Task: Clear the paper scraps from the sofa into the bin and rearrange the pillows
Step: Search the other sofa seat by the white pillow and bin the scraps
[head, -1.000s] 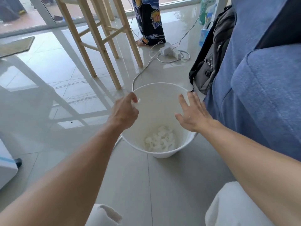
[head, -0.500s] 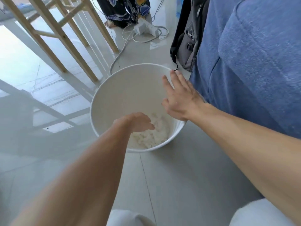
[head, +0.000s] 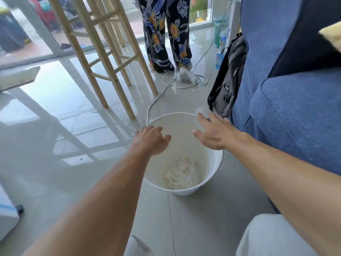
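Grey glossy floor tiles [head: 55, 163] fill most of the frame, and a blue fabric sofa [head: 295, 117] takes up the right side from top to lower right. Pale wooden stool legs [head: 103, 58] stand in the upper left and centre. Just right of them, at the top centre, is a standing person's dark floral trousers [head: 166, 34]. A black and grey backpack [head: 228, 80] leans against the sofa's end, right of centre. Near the middle, close beside the sofa, a white bin [head: 184, 191] stands upright on the floor. Both bare forearms reach up from the bottom edge towards it. The left hand [head: 149, 141] hangs over the bin's left rim with fingers loosely curled and nothing visible in them. The right hand [head: 214, 133] is spread flat over the right side of the bin's mouth, fingers straight and apart. White paper scraps [head: 181, 172] lie heaped in the bottom of the bin. A white power strip [head: 186, 75] with coiled cable lies on the floor by the trousers.
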Demonstrator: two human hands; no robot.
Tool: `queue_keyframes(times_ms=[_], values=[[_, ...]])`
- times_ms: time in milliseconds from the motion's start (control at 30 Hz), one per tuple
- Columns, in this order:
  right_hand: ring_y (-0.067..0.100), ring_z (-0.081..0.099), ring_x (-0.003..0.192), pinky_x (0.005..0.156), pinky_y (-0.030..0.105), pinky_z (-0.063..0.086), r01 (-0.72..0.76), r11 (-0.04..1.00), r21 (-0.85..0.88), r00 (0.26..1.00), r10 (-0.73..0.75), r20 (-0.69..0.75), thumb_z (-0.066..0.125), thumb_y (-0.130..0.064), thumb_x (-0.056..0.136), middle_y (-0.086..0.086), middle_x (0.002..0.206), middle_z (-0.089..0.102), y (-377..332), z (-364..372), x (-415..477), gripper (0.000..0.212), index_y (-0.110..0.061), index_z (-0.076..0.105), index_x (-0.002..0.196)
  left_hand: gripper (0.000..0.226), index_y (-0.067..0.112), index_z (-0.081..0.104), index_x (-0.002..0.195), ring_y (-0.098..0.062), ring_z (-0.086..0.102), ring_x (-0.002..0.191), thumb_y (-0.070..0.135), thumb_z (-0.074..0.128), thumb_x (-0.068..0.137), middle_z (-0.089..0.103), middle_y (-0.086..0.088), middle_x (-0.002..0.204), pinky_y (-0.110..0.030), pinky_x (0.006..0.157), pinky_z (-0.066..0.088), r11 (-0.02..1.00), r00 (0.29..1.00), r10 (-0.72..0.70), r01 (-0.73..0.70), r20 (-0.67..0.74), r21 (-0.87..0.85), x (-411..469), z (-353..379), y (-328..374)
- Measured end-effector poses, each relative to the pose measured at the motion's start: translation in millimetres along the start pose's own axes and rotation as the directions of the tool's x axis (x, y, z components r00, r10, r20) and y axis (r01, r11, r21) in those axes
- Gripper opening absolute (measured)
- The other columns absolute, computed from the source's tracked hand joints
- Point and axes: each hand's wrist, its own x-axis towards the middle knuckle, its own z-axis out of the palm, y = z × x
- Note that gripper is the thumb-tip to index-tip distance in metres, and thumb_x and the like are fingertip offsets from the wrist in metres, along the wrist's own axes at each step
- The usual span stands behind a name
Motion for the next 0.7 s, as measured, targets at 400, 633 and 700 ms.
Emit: queue_keyframes(times_ms=[400, 633, 700], values=[[0.026, 0.013, 0.146, 0.112, 0.057, 0.013, 0.009, 0.993, -0.115, 0.987, -0.027, -0.155, 0.026, -0.055, 0.096, 0.011, 0.157, 0.022, -30.5, -94.5, -24.6, 0.067, -0.021, 0.016, 0.153, 0.064, 0.019, 0.030, 0.150, -0.029, 0.016, 0.146, 0.057, 0.027, 0.098, 0.028, -0.011, 0.156, -0.050, 0.116, 0.016, 0.998, 0.973, -0.059, 0.061, -0.224, 0.000, -38.2, -89.7, -28.9], [0.026, 0.012, 0.146, 0.112, 0.059, 0.013, -0.002, 0.992, -0.130, 0.980, -0.024, -0.197, 0.024, -0.056, 0.097, 0.011, 0.157, 0.019, -57.8, -186.6, -54.8, 0.065, -0.024, 0.014, 0.153, 0.065, 0.018, 0.029, 0.150, -0.031, 0.014, 0.147, 0.057, 0.029, 0.098, 0.024, -0.013, 0.157, -0.052, 0.118, 0.014, 0.998, 0.961, -0.068, 0.063, -0.268, -0.027, -68.0, -175.1, -36.2], [0.026, 0.010, 0.147, 0.113, 0.061, 0.011, 0.003, 0.989, -0.151, 0.978, -0.035, -0.205, 0.024, -0.056, 0.097, 0.011, 0.158, 0.017, -67.7, -231.9, -65.5, 0.066, -0.023, 0.012, 0.153, 0.066, 0.018, 0.028, 0.150, -0.031, 0.014, 0.147, 0.057, 0.030, 0.098, 0.022, -0.013, 0.158, -0.052, 0.118, 0.014, 0.998, 0.966, -0.066, 0.061, -0.250, -0.025, -80.8, -218.5, -36.4]])
